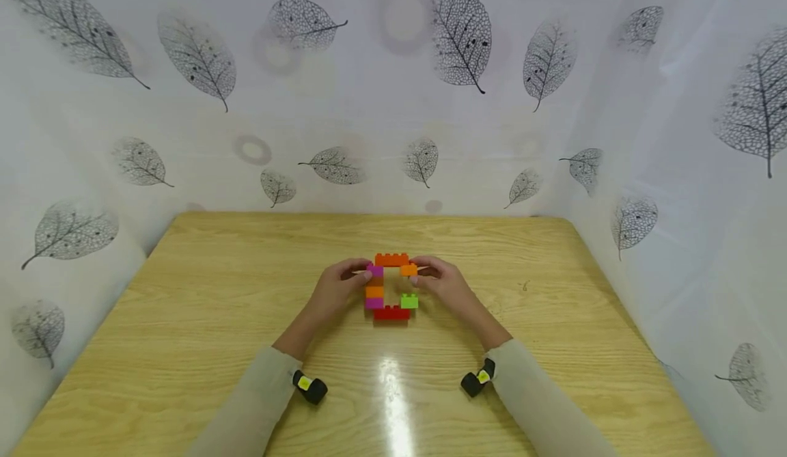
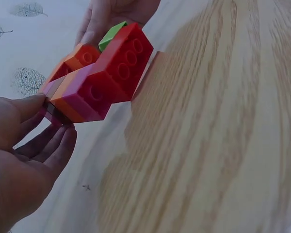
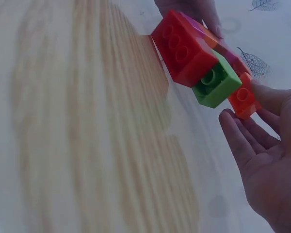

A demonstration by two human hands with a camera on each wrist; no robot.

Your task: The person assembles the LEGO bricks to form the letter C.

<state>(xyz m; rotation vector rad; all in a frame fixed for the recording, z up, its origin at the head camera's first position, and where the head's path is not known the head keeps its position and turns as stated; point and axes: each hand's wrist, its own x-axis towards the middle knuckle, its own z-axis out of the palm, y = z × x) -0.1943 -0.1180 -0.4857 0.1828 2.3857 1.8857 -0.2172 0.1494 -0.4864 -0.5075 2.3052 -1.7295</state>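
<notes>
Toy building bricks form a C-like frame with a gap on its right side. A long orange-red brick [image 1: 391,260] tops it, and a long red brick [image 1: 391,314] spans the bottom. The left column stacks magenta, brown, orange [image 1: 374,292] and magenta bricks. On the right, a green brick [image 1: 409,301] sits on the red one, with a small orange brick [image 1: 408,270] higher up under the top. My left hand [image 1: 334,289] pinches the upper left column between thumb and fingers. My right hand [image 1: 449,286] pinches the small orange brick. Hollow undersides of the red brick [image 2: 129,60] show in the wrist views.
The frame is held close over a wooden table [image 1: 246,252]. Pale cloth [image 1: 369,108] printed with dark leaves hangs behind and at both sides. Each wrist wears a small black camera; the left camera [image 1: 310,387] and right camera [image 1: 476,380] sit at the sleeve cuffs.
</notes>
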